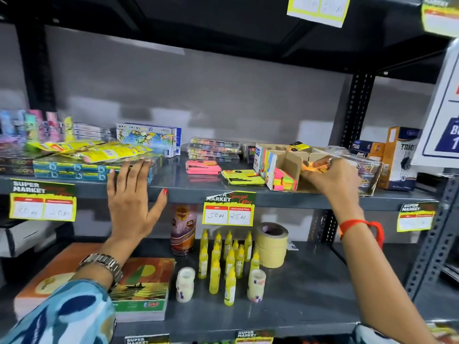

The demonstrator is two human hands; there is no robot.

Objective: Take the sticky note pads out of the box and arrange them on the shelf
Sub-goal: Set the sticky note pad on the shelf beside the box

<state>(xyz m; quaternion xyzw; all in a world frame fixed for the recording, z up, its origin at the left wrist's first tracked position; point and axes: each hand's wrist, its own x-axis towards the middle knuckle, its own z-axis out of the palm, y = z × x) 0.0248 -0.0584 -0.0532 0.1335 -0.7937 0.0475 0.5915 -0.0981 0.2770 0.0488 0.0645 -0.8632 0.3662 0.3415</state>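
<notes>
An orange sticky note pad is pinched in the fingers of the right hand, inside the cardboard box near the right end of the shelf. More bright pads stand in the box's front slot. A pink pad and a yellow pad lie flat just left of the box, near the front edge. The left hand is spread flat with nothing in it, over the shelf's front edge.

Even, bright indoor light; the upper shelf underside stays dark. Motion blur smears the left-hand packets. Wide-angle bending warps the edges.
</notes>
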